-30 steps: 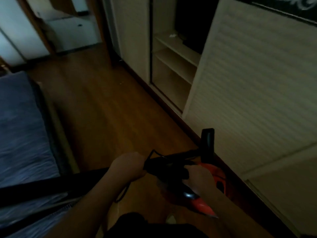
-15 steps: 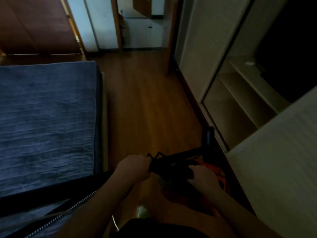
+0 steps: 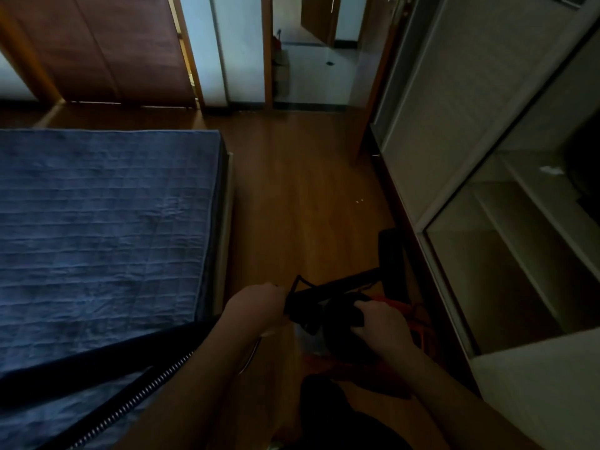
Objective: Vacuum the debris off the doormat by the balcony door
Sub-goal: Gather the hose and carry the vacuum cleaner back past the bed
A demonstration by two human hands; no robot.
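Observation:
A red and black vacuum cleaner [image 3: 418, 323] hangs low in front of me over the wooden floor. My right hand [image 3: 381, 319] grips its black top handle. My left hand [image 3: 256, 303] grips the near end of the black wand [image 3: 337, 284], which runs right to an upright black floor nozzle [image 3: 391, 254]. A ribbed hose [image 3: 130, 407] trails down to the lower left. No doormat or balcony door shows in this view.
A bed with a blue quilt [image 3: 97, 238] fills the left. A pale wardrobe with open shelves [image 3: 506, 228] lines the right. Between them a strip of wooden floor [image 3: 302, 196] leads to an open doorway [image 3: 311, 60]. Small white specks [image 3: 358, 200] lie on the floor.
My view has swung left from the wardrobe toward the bed and doorway. Both hands keep the same hold on the vacuum, which stays in front of me.

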